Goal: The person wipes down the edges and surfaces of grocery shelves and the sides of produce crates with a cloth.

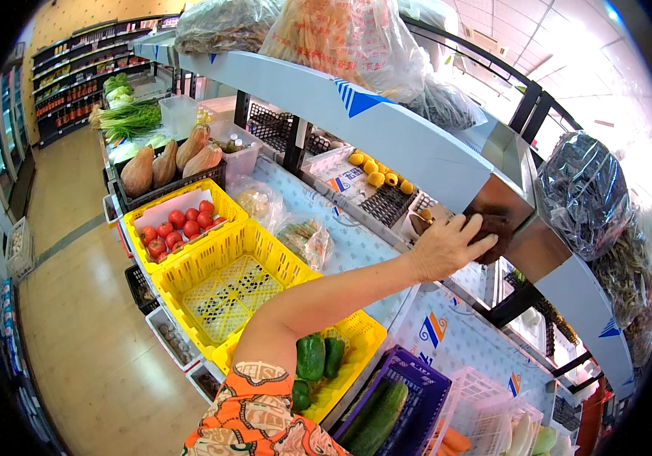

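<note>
My left hand (455, 244) reaches across to the front lip of the raised shelf (417, 142), its back turned towards me. Its fingers are bent over a dark brown cloth (495, 231) pressed against the lip, beside a shiny brown stretch of metal (499, 196). My right hand is out of view. Below my forearm lie an empty yellow plastic crate (234, 296) and another yellow crate (368, 336) with green bell peppers (311, 358). Just behind my hand, yellow round fruits (380, 171) sit on the lower display.
Bagged dried goods (348, 43) are piled on the upper shelf. Tomatoes (191, 228) and pumpkins (166, 162) fill crates at left. A purple crate (422, 373) holds winter melons (380, 416). Carrots (454, 442) lie at the lower right. An aisle floor (75, 273) runs along the left.
</note>
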Available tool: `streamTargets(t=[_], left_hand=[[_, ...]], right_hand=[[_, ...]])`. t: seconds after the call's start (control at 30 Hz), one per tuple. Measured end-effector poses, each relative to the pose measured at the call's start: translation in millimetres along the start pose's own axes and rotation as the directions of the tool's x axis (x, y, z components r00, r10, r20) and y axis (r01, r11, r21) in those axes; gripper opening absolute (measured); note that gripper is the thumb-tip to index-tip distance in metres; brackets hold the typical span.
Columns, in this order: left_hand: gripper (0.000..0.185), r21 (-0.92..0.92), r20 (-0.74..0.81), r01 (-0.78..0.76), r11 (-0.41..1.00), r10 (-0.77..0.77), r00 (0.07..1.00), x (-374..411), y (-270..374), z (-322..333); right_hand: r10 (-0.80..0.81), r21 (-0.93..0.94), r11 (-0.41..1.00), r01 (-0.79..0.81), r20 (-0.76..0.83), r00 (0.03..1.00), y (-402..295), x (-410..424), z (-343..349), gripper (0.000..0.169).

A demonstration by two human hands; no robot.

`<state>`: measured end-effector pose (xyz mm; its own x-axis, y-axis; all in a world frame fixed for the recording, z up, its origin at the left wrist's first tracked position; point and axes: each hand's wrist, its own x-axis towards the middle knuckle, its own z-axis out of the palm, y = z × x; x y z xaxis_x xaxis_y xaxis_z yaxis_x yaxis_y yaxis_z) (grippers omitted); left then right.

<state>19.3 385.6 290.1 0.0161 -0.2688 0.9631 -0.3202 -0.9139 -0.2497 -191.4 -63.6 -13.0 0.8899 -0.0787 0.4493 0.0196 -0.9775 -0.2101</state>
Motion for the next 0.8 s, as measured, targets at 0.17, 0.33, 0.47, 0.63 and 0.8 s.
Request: streamTargets(t=[0.17,0.33,0.47,0.63,0.8], left_hand=[[0.032,0.076,0.006,0.14,0.987,-0.141,0.99,19.2,-54.7,-27.8],[0.041,0.267,-0.018,0.426,0.864,-0.438,0.899,28.9,-158.4,-73.5],[0.048,0.283,-0.104,0.761,0.584,-0.77,0.629,6.5,-223.9,-106.2],[0.054,0.07,-0.232,0.912,0.405,-0.882,0.41,-15.0,-244.8,-94.4],[0.055,-0.133,-0.353,0.842,0.522,-0.819,0.452,-4.8,-172.6,-46.7]], right_hand=[[-0.035,0.08,0.996,0.046,-0.138,0.99,-11.5,-0.4,-4.8,0.032],[-0.02,0.146,0.988,0.051,-0.209,0.978,31.7,-11.9,35.6,0.028],[0.05,0.109,0.993,-0.047,-0.026,0.998,37.9,-13.4,44.0,0.028],[0.101,0.058,0.992,-0.108,0.114,0.988,-4.0,-4.5,0.5,0.031],[0.077,-0.006,0.997,-0.077,0.036,0.996,-23.4,-0.8,-12.6,0.031]])
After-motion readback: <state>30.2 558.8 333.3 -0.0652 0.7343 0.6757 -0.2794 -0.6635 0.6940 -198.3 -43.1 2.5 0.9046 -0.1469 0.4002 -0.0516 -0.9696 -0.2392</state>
